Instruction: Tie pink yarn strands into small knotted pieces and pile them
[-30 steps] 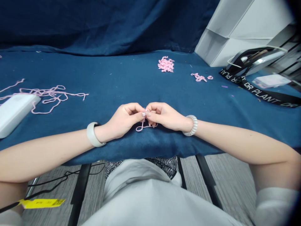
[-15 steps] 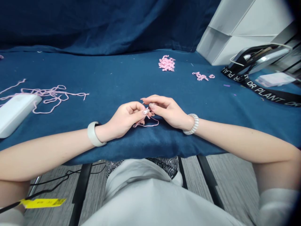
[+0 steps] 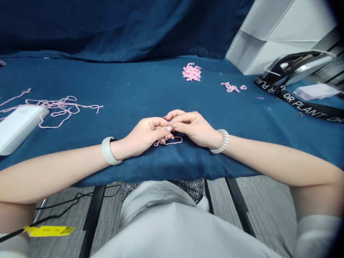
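Observation:
Near the front of the blue cloth [image 3: 150, 86], my left hand [image 3: 147, 135] pinches a pink yarn [image 3: 174, 143] between thumb and fingers. A loop of that yarn hangs below the fingertips onto the cloth. My right hand [image 3: 192, 128] meets the left at the fingertips, its thumb and fingers closed at the same spot. What lies between the right fingertips is too small and covered to make out. Long pink strands [image 3: 63, 104] lie loosely tangled at the left.
A white box-like object [image 3: 23, 125] rests on the strands at the left. Farther back are a pink yarn pile [image 3: 191, 72] and small pink pieces [image 3: 230, 87]. White boxes [image 3: 285, 32], a black lettered strap [image 3: 303, 105] and a clear case [image 3: 315, 91] stand at the right.
My fingertips have come closer together, with the right thumb now against the left thumb tip. The yarn loop below them has shifted slightly.

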Motion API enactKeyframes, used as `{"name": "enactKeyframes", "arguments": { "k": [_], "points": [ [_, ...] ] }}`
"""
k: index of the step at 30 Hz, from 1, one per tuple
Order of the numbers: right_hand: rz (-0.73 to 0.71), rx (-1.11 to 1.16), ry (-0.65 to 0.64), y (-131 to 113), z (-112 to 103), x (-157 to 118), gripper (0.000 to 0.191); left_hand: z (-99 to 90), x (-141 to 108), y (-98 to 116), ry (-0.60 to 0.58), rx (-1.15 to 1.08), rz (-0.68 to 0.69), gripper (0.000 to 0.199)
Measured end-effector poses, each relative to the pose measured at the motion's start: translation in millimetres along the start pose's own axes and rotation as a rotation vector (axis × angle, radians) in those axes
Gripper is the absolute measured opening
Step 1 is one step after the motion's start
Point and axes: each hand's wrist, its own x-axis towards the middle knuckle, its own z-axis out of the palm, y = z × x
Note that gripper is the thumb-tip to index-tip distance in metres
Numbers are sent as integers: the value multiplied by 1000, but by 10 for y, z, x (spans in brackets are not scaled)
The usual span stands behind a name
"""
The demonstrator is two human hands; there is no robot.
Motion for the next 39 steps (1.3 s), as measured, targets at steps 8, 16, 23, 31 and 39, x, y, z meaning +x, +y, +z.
{"name": "enactKeyframes", "arguments": {
  "k": [8, 16, 23, 31, 39],
  "points": [
    [23, 55, -9, 20, -7, 14, 6, -4, 15, 2, -11, 29, -7, 26],
    [65, 87, -118, 19, -36, 21, 9, -20, -2, 30, -65, 137, -26, 25],
    [67, 87, -186, -9, -41, 15, 13, -17, 1, 102, -128, 147, -38, 34],
    [41, 144, -246, 26, -76, 49, 25, -33, 11, 54, -124, 110, -24, 32],
    [41, 27, -318, -17, -101, 54, 20, -70, 8, 48, -186, 199, 27, 34]
  ]
}}
